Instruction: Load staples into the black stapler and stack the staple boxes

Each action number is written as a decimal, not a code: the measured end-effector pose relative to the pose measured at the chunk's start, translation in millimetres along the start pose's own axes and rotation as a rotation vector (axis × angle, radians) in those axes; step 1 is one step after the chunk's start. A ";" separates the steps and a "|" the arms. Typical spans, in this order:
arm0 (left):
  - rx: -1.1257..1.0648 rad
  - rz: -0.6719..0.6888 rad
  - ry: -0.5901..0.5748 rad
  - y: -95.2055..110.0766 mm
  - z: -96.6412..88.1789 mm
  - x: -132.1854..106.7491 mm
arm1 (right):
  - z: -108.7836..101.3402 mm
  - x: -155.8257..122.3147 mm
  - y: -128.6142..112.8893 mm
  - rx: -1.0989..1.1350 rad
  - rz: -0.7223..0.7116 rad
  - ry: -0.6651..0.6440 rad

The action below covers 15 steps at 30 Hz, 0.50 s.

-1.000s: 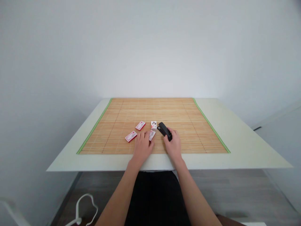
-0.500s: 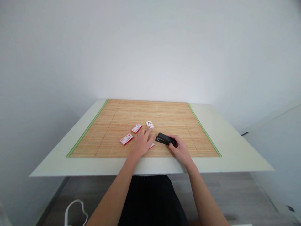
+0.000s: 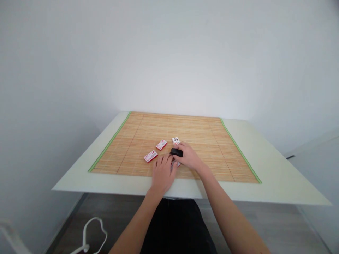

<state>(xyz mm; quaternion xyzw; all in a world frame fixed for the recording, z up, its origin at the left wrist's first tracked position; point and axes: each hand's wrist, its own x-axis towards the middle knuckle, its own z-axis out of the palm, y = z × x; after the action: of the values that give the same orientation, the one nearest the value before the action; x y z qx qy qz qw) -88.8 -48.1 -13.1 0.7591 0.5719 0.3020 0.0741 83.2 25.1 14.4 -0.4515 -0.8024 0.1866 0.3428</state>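
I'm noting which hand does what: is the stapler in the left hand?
No, the right hand grips the black stapler.

A plain room, home or office unclear, with white walls (image 3: 169, 56), table (image 3: 278, 176) and grey floor (image 3: 280, 225).

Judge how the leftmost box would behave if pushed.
The leftmost box probably won't roll or tip: it lies flat, wider than tall. Its straight edges suggest it's fairly stiff. It may drag a little, since the mat looks ribbed.
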 end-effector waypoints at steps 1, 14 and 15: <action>0.006 -0.008 0.006 0.2 0.2 -0.5 | -2.5 6.4 -3.4 -0.043 -0.020 0.005; -0.016 -0.056 0.041 -2.9 0.2 -4.3 | -57.1 -77.3 56.3 0.061 0.460 0.463; -0.025 -0.058 0.042 -5.2 -1.5 -5.8 | -55.8 -83.2 54.7 0.075 0.477 0.483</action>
<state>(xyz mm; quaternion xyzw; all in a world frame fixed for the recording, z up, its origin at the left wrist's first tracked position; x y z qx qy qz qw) -94.9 -52.0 -16.5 0.7347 0.5913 0.3226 0.0804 185.7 -17.8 -11.8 -0.6446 -0.5623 0.1788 0.4861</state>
